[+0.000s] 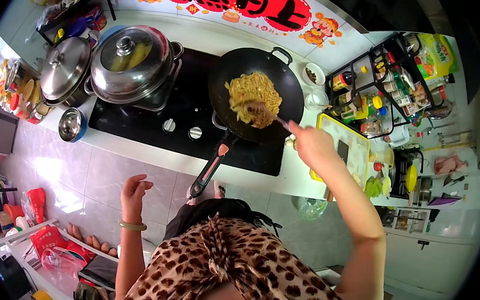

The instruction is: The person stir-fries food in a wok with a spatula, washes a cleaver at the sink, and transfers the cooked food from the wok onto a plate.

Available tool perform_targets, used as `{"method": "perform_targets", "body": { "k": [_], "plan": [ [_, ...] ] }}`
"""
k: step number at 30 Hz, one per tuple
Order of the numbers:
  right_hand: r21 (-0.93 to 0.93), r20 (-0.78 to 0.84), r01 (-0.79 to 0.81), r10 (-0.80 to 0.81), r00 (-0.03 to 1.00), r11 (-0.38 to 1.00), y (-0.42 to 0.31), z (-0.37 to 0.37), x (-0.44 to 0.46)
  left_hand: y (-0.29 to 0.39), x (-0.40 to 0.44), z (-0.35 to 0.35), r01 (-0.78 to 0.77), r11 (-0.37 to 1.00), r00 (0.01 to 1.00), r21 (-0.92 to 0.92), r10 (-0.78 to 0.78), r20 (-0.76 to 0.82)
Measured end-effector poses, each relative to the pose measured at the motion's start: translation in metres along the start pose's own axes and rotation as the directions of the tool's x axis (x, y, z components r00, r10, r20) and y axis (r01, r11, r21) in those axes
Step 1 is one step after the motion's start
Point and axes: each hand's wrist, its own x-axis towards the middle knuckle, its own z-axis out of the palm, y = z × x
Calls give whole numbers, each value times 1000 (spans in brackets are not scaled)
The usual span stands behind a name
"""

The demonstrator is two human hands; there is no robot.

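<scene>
My right hand (315,147) is closed around the handle of a spatula (282,121), whose brownish head is down in the food and partly blurred. The food, a yellow-brown heap of chopped pieces (256,91), lies in the middle of a black wok (220,94). On the near side of the wok, its long handle (211,169) sticks out past the counter edge. Away from it, my left hand (135,191) hangs in the air with loosely bent fingers and nothing in it; a pale bangle circles the wrist.
Left of the wok, a lidded steel pot (121,88) sits on the black cooktop (138,135). Another lidded pot (64,69) and a metal bowl (72,125) stand further left. To the right are a yellow-rimmed cutting board (333,124), small bowls (314,75) and a spice rack (366,75).
</scene>
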Motion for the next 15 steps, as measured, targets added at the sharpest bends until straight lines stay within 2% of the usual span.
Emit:
{"method": "perform_targets", "body": {
  "k": [2, 3, 4, 6, 7, 9, 10, 13, 15],
  "plan": [
    [-36, -55, -83, 81, 995, 996, 3, 4, 30, -1, -3, -1, -9, 1000, 1000, -13, 9, 5],
    [71, -38, -129, 132, 990, 989, 9, -2, 35, -2, -3, -2, -33, 999, 999, -14, 33, 10],
    [70, -39, -129, 132, 990, 989, 17, -8, 27, -2, -3, -2, -56, 998, 998, -17, 56, 16],
    [-29, -45, -23, 21, 999, 999, 32, -23, 5, 4, -4, -1, -29, 999, 999, -14, 29, -20],
    [-34, -39, -19, 17, 999, 999, 33, -30, -9, 5, -6, -1, 1, 1000, 998, -8, -2, -58],
    [-132, 123, 5, 11, 992, 991, 30, -37, -25, -1, -6, -2, 11, 1000, 998, -24, -13, -55],
    [-131, 120, 8, 8, 993, 991, 25, -32, -19, -2, -6, -4, 16, 999, 999, -30, -17, -39],
    [-46, -109, 31, -36, 993, 998, 6, -1, 16, 0, -7, -1, -3, 1000, 1000, 16, 3, -10],
    [9, -59, -34, 34, 998, 999, 13, -11, 31, 5, -5, 2, -32, 999, 999, 25, 32, 1]
  ]
}}
